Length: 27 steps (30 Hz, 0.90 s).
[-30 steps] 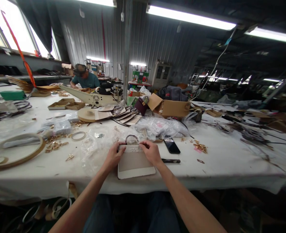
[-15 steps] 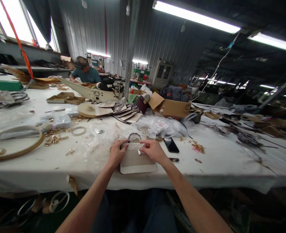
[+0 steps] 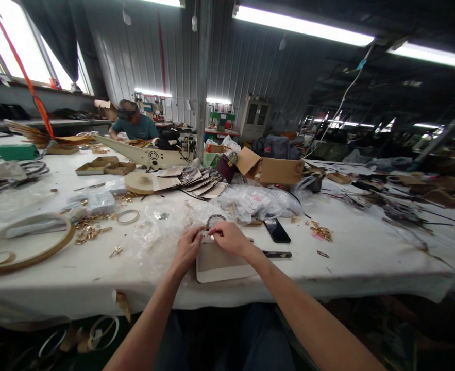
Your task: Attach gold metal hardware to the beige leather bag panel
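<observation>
Now, pale panel (image 3: pixel 221 265): lying near the table's near edge, around its middle, its lower part in view and its upper edge partly covered by the hands.
Handle loop (image 3: pixel 215 216): dark, arching up just beyond the panel's upper edge, partly behind the right hand.
Left hand (image 3: pixel 187 246): at the panel's upper left corner, thumb and fingers seemingly pinching that edge.
Right hand (image 3: pixel 229 238): over the upper edge beside the left, fingers bent inward; I cannot tell whether they are closed on a small piece.
Step in hand: judging by the hands, close fingerwork along the upper edge, below the loop.
Next move calls for: probably a steady left pinch, and right fingertips placed precisely without dragging the panel askew.
Tool (image 3: pixel 277 254): dark and slim, just right of the panel, lying roughly along the table's near edge.
Phone (image 3: pixel 277 230): beyond the tool, farther from that edge.
Gold fittings (image 3: pixel 321 231): heaped to the phone's right.
Clear plastic (image 3: pixel 153 226): crumpled, left of the hands.
Table (image 3: pixel 366 257): white-covered; a co-worker (image 3: pixel 137 126) sits beyond its far left part.
</observation>
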{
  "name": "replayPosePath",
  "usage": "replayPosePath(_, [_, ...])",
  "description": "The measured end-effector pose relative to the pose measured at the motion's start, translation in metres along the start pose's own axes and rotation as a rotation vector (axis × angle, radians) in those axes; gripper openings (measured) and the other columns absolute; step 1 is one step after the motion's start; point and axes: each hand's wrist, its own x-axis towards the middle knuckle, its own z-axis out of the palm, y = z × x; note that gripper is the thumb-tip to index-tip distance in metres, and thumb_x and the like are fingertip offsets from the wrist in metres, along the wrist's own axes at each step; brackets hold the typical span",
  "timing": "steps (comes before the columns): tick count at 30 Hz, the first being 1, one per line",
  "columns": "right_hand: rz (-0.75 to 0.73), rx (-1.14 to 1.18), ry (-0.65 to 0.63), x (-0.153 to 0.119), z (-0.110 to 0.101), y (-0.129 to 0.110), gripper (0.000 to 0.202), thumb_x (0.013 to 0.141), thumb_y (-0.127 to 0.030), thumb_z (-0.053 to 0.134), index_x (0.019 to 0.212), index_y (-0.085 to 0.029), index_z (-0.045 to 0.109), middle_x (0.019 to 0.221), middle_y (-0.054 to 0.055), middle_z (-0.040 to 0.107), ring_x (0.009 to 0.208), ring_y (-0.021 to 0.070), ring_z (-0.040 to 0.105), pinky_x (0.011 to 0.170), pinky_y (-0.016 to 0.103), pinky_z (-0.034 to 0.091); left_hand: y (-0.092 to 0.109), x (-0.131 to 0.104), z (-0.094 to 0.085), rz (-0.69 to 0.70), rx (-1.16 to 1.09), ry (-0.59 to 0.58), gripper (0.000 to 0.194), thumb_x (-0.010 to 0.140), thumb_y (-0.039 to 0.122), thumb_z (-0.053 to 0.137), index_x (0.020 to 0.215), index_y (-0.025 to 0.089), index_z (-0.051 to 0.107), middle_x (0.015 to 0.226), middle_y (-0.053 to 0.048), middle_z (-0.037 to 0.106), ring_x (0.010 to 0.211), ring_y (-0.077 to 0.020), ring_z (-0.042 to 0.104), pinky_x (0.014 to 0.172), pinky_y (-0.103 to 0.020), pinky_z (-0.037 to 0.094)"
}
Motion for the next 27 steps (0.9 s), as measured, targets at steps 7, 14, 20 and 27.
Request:
replayPosePath(7, [-0.091,-0.135,-0.079,-0.001,0.004,-0.005,0.014,0.097,-0.016,0.089,0.107,-0.026,0.091,0.108,0.004,0.081,0.095,0.0224,0.074,0.088,0.035,0.057,0.004,-0.005,0.001,-0.028,-0.111,-0.002,0.038,0.103,0.039,0.068,0.131,0.023,0.088,0.137,-0.01,0.089,0.131,-0.0322,0.081,0.119,-0.048,0.063])
replayPosePath(14, [-0.176,-0.298,-0.101,-0.004,0.01,-0.018,0.011,0.106,-0.015,0.082,0.115,-0.02,0.085,0.12,0.008,0.077,0.11,0.0248,0.07,0.099,0.037,0.056,0.005,-0.005,-0.004,-0.057,-0.182,-0.033,0.034,0.1,0.041,0.073,0.124,0.024,0.091,0.13,-0.009,0.091,0.125,-0.0328,0.082,0.116,-0.048,0.062])
replayPosePath(20, [-0.163,-0.4,-0.086,-0.007,0.02,-0.023,0.007,0.107,-0.014,0.077,0.112,-0.018,0.08,0.125,0.013,0.076,0.115,0.0282,0.069,0.102,0.041,0.057,0.009,-0.005,-0.004,-0.039,-0.19,-0.034,0.034,0.101,0.041,0.071,0.121,0.024,0.091,0.129,-0.008,0.091,0.124,-0.0329,0.082,0.116,-0.047,0.062])
replayPosePath(27, [-0.164,-0.393,-0.052,-0.01,0.029,-0.019,0.013,0.11,-0.013,0.069,0.115,-0.018,0.08,0.127,0.015,0.076,0.118,0.0299,0.068,0.105,0.043,0.056,0.011,-0.006,-0.002,-0.021,-0.202,-0.033,0.029,0.099,0.039,0.073,0.115,0.024,0.092,0.123,-0.007,0.092,0.118,-0.0316,0.083,0.11,-0.044,0.064])
